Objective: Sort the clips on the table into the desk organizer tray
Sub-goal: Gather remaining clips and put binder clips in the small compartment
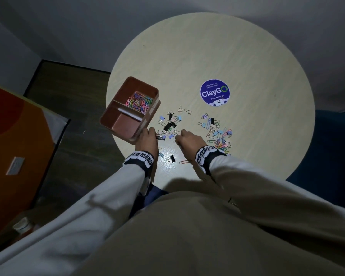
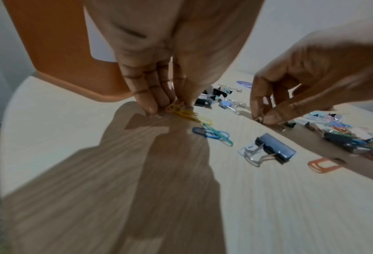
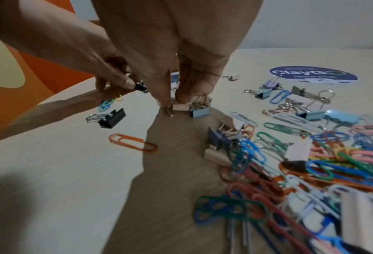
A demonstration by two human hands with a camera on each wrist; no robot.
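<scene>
Terracotta plastic desk organizer tray (image 1: pixel 116 124) at the round pale wooden table's (image 1: pixel 247 56) left edge; coloured paper clips (image 1: pixel 138 101) fill its far compartment. Left hand (image 1: pixel 147 139) pinches a small black binder clip (image 3: pixel 141 87); right hand (image 1: pixel 189 139) pinches a small beige binder clip (image 3: pixel 180 106). Step, apparently: gathering binder clips. Next: carry both to an empty tray compartment.

There's a round purple ClayGo sticker (image 1: pixel 215 93) stuck on the pale wood tabletop (image 1: pixel 237 56). Off to the left stands an orange panel (image 1: pixel 14 140), with dark flooring (image 1: pixel 68 90) beside it.
</scene>
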